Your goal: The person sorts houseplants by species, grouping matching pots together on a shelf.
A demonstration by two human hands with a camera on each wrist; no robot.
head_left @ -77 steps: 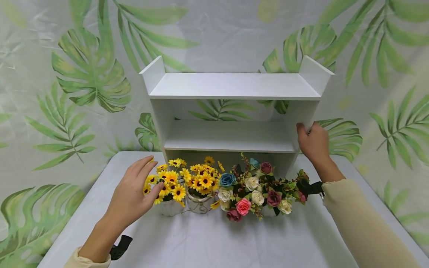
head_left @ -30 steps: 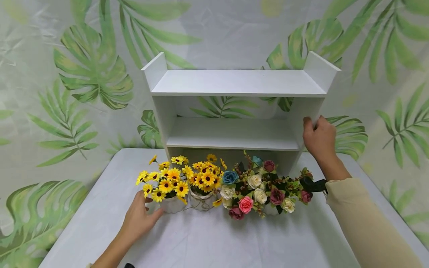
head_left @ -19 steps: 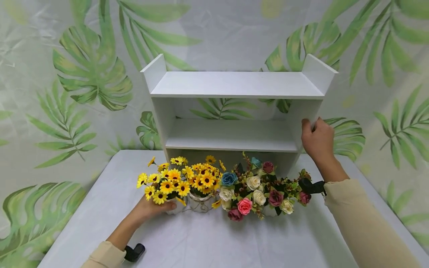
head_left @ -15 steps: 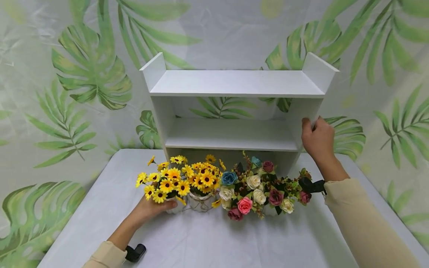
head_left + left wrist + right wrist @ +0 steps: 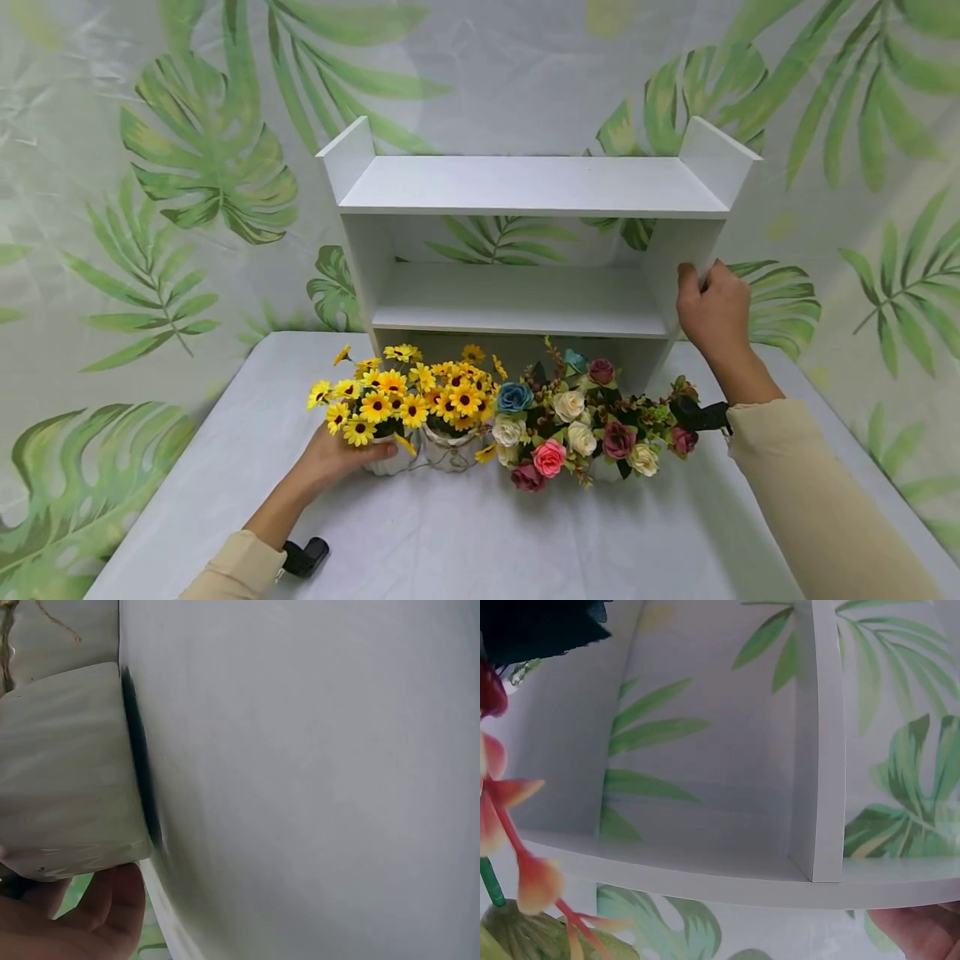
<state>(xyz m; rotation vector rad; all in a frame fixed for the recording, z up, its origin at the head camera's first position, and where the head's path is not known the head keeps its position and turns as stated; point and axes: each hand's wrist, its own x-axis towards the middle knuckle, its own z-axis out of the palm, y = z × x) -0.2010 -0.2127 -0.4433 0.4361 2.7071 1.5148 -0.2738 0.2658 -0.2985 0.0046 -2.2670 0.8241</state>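
The white pot (image 5: 390, 461) of yellow daisies (image 5: 375, 400) stands on the counter (image 5: 480, 533), leftmost in the row of flower pots in front of the white shelf unit (image 5: 525, 250). It is judged light and top-heavy: the body looks stiff and smooth, while the blooms are soft and easily crushed. It is best taken low on the body, below the flowers. The left hand (image 5: 333, 457) is laid on its side on the counter, thumb and fingers wrapped around the pot, forearm angled in from the lower left. The right hand (image 5: 712, 312) is raised, with its fingers curled over the front edge of the shelf unit's right side panel, which it clasps.
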